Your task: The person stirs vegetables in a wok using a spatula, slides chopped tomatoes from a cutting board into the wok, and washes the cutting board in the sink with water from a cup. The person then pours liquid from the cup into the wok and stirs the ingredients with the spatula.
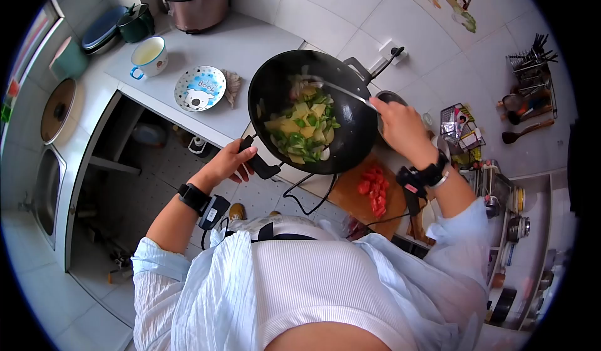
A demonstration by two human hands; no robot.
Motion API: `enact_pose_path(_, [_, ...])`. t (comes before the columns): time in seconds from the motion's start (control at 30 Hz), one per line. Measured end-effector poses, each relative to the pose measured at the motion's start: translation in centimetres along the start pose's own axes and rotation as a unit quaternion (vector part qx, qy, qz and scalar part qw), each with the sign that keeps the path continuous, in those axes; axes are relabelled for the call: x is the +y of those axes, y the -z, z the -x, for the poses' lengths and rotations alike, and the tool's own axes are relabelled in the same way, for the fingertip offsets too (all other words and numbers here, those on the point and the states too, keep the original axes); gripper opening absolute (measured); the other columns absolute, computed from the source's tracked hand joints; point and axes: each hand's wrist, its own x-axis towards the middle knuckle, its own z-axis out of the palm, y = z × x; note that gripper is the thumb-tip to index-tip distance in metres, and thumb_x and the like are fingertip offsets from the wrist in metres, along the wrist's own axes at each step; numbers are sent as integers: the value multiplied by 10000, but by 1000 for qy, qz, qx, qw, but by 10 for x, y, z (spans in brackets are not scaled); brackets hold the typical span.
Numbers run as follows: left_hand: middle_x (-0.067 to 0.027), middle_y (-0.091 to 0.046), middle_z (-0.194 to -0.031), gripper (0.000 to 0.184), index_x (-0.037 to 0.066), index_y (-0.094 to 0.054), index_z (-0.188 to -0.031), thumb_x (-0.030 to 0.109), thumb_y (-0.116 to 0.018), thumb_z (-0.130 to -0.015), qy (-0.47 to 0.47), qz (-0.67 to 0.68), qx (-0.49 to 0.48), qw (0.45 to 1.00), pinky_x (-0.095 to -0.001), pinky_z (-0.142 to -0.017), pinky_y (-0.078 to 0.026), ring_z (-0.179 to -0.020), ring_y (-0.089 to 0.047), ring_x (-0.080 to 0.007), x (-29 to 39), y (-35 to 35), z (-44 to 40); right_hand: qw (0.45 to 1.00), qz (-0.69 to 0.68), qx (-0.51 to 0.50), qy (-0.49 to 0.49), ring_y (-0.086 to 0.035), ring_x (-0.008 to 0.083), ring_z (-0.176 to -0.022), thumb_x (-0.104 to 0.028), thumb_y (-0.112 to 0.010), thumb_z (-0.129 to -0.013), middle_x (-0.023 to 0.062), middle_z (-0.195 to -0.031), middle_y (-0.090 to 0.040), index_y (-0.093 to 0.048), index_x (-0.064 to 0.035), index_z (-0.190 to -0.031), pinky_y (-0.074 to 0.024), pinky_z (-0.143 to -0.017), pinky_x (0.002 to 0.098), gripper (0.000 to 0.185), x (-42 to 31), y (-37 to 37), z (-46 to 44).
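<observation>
A deep black wok (pixel 352 125) stands in front of me, with cut green peppers and pale yellow slices (pixel 300 125) in its middle. My left hand (pixel 230 163) is closed around the wok's black side handle (pixel 265 167), thumb on top. In my right hand (pixel 404 129) is the grip of a long metal spatula (pixel 344 90), which reaches over the wok's right rim into the food. Its head is blurred among the slices, so its exact shape is hard to make out. Fingers of the right hand are wrapped round the grip.
Chopped tomatoes (pixel 375 188) lie on a wooden cutting board (pixel 350 191) right of the wok. On the left counter are a patterned plate (pixel 199 87), an enamel mug (pixel 150 58) and a rice cooker (pixel 195 3). A dark cord (pixel 294 196) hangs below the wok.
</observation>
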Motion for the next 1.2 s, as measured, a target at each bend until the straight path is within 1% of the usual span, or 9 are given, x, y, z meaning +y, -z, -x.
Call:
enact_pose_path(0.1, [-67,-604,-707,377,85,-451,-967,458,-446,-909,-3,5,6,1000,-249,-473,-483,-531,-593,-133,0,0,0,997,20,9,-71,-634,365,-685,-34,-502,-753,194,-692,-620,-564,-4,-897,-533,-589,429,159,-29,-3,-30])
enact_pose_path(0.2, [-64,-599,-699,375,84,-450,-961,455,-447,-910,-8,9,8,1000,-251,-472,-482,-529,-590,-136,-3,-1,0,999,22,-20,-22,-641,337,-636,-40,-489,-775,183,-658,-618,-578,24,-779,-537,-545,398,111,-55,-10,-35])
enact_pose_path(0.33, [-60,-595,-692,371,83,-446,-955,451,-453,-909,-15,14,4,1000,-256,-470,-483,-537,-589,-135,-4,0,-1,995,4,-79,65,-633,329,-602,-39,-485,-777,184,-614,-598,-547,52,-847,-517,-506,395,130,-63,12,5])
enact_pose_path(0.5, [-60,-594,-692,363,83,-446,-952,443,-456,-910,-21,28,6,999,-249,-459,-477,-534,-589,-134,-5,-1,-1,994,-4,-109,18,-599,358,-674,-20,-566,-693,174,-689,-594,-585,-61,-1073,-481,-588,437,383,-38,85,50])
enact_pose_path(0.6, [-60,-595,-693,358,82,-445,-951,438,-456,-911,-16,23,4,1000,-244,-454,-474,-535,-590,-132,-3,0,-1,992,-67,-108,-6,-585,347,-670,-24,-577,-697,168,-721,-602,-623,-72,-1021,-461,-612,445,330,-24,122,72])
enact_pose_path(0.87, [-55,-597,-693,368,84,-450,-952,450,-458,-907,-25,21,-4,999,-242,-463,-477,-533,-591,-128,-4,0,-1,988,-25,-155,13,-578,343,-671,-12,-571,-713,154,-736,-599,-625,-96,-1038,-463,-618,435,340,-37,55,52])
enact_pose_path(1.03, [-58,-600,-693,380,85,-454,-947,462,-450,-907,-11,16,4,1000,-243,-473,-480,-538,-591,-126,-4,1,-2,998,-48,-23,-22,-600,363,-675,-19,-533,-736,171,-697,-603,-615,-90,-1042,-485,-593,450,326,-27,52,40])
enact_pose_path(1.17, [-62,-602,-695,382,86,-452,-952,465,-448,-907,-22,20,1,1000,-248,-477,-481,-528,-591,-128,-6,0,-1,996,-14,-23,-82,-592,392,-691,-74,-552,-764,206,-767,-617,-619,-70,-997,-485,-615,457,243,8,48,24])
enact_pose_path(1.2, [-64,-603,-696,382,86,-451,-954,465,-450,-906,-23,24,3,999,-250,-480,-482,-527,-592,-129,-5,-1,0,999,-18,14,-29,-603,369,-646,-81,-548,-774,200,-723,-617,-628,-57,-952,-489,-589,434,197,39,29,18])
